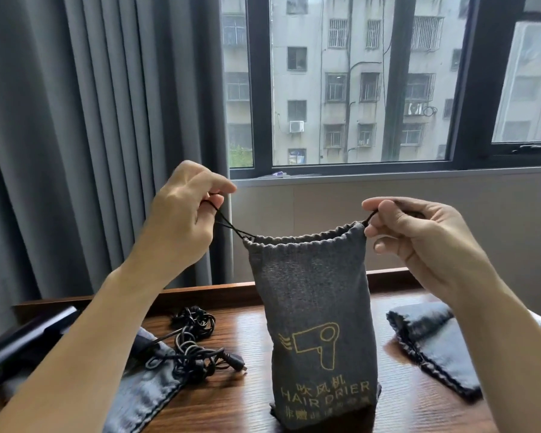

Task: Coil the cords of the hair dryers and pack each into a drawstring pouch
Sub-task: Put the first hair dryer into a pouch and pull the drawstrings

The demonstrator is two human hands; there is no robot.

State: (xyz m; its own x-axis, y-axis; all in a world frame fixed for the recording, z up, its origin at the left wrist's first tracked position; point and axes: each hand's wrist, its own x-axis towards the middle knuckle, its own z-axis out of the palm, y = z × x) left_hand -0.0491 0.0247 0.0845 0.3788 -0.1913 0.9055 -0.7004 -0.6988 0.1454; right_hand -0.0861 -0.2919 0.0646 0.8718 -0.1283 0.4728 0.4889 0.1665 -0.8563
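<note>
**Both hands holding the drawstrings of an upright pouch**

A grey drawstring pouch (313,307) is standing upright on the wooden counter (250,398), its base resting near the front edge and its gathered mouth raised between the two hands. A yellow hair-dryer drawing and the words "HAIR DRIER" are showing on its front. The left hand (181,214) is pinching the black drawstring (231,228) between thumb and fingers, up and to the left of the pouch mouth, with the cord running taut down to the left corner of the hem. The right hand (419,235) is pinching the short cord end (370,217) at the right corner of the mouth, fingers curled around it.

To the left, a tangled black power cord (194,345) is lying on the counter, partly on top of a second grey pouch (150,392) lying flat. A dark hair dryer body (28,342) is lying at the far left, partly hidden by the left forearm. To the right, another grey pouch (434,348) is lying flat. Grey curtains (107,120) and a window (356,82) are filling the background.
</note>
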